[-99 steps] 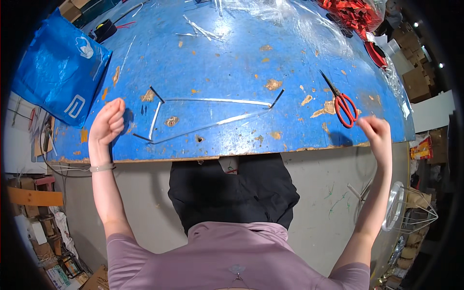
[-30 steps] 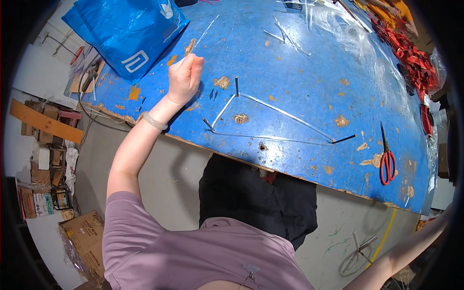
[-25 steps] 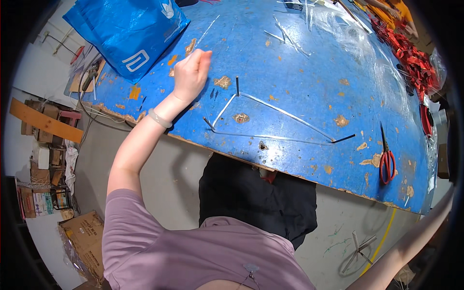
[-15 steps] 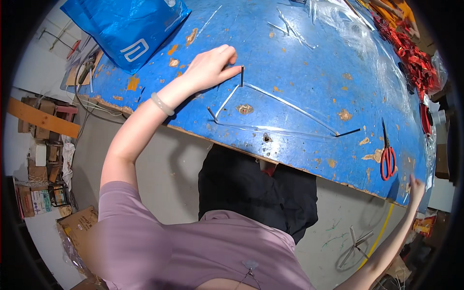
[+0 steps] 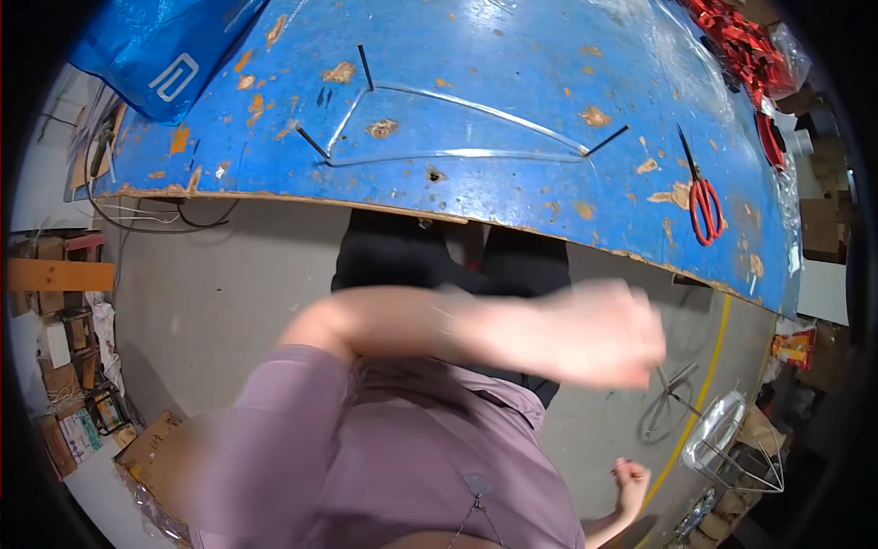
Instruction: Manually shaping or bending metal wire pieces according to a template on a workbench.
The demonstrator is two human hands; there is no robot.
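Blue and chipped, the table top carries a bent clear plastic strip with short black pieces at its corners, and red scissors lie near the right edge. Neither hand touches any of it. The left hand sweeps across the person's chest, too blurred to tell whether it is clenched or loose, and nothing shows in it. The right hand hangs low beside the body, curled into a fist, and whether it holds something cannot be told. A wire frame stands on the floor near it. Judging from this, the strip is best left flat and untouched while the arms swing. Half a second ago the left hand rested on the strip's upper left corner; now it is well apart from the table, and the view has tilted down.
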